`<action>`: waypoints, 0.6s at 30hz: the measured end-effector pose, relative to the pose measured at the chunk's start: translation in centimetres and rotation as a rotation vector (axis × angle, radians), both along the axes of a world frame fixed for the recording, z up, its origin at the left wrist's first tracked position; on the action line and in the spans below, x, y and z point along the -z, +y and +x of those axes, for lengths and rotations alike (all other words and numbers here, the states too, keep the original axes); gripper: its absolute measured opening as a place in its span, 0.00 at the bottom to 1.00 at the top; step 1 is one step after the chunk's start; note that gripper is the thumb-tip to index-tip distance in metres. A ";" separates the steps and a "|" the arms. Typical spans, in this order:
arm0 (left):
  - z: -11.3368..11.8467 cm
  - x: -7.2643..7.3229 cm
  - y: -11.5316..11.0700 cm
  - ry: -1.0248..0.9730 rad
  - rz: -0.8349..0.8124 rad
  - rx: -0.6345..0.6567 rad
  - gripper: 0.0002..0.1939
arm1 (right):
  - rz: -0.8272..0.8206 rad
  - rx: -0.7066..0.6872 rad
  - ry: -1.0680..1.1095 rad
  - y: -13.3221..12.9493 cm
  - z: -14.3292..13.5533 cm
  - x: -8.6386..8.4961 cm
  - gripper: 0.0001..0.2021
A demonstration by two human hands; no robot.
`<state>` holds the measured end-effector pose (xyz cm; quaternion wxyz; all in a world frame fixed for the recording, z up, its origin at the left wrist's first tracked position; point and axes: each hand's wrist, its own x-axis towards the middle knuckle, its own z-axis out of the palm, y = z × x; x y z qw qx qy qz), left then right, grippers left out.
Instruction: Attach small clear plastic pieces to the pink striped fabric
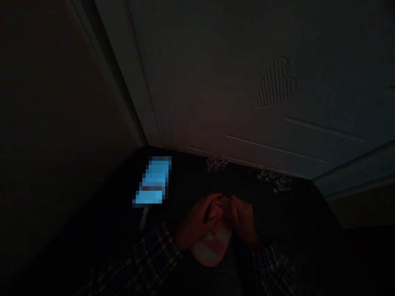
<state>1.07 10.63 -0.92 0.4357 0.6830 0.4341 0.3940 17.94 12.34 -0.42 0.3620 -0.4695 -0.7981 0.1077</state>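
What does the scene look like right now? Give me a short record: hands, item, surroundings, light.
Left hand: on the pink-and-white item; exact grip unclear
Right hand: fingers curled, by the item's upper end; anything pinched is too dark to tell
Item: rounded near end, on or just above the dark table
Left side: lit screen, its content blurred, with a pale strip below
Far edge: two clusters of small clear pieces
Backdrop: panel with heart reliefs
Light: very dim

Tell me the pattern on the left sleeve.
The left sleeve is plaid, dark with pale lines, seen best in the head view.
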 end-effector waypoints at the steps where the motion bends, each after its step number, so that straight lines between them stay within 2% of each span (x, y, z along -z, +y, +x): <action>1: 0.0 0.1 0.0 0.012 -0.002 0.008 0.25 | 0.002 0.003 0.003 0.0 0.0 0.0 0.15; 5: 0.3 -0.2 -0.1 0.095 0.040 0.036 0.18 | 0.001 -0.005 0.006 -0.1 0.1 0.2 0.16; 10: 0.5 -1.1 -0.6 0.225 0.120 0.078 0.16 | -0.002 0.013 -0.011 -0.4 0.4 0.3 0.16; 14: 0.6 -1.2 -0.8 0.279 0.091 0.036 0.16 | 0.020 0.029 -0.041 -0.4 0.5 0.1 0.17; 18: 0.4 -1.3 -0.8 0.286 0.046 0.047 0.17 | 0.025 0.045 -0.095 -0.5 0.7 0.1 0.18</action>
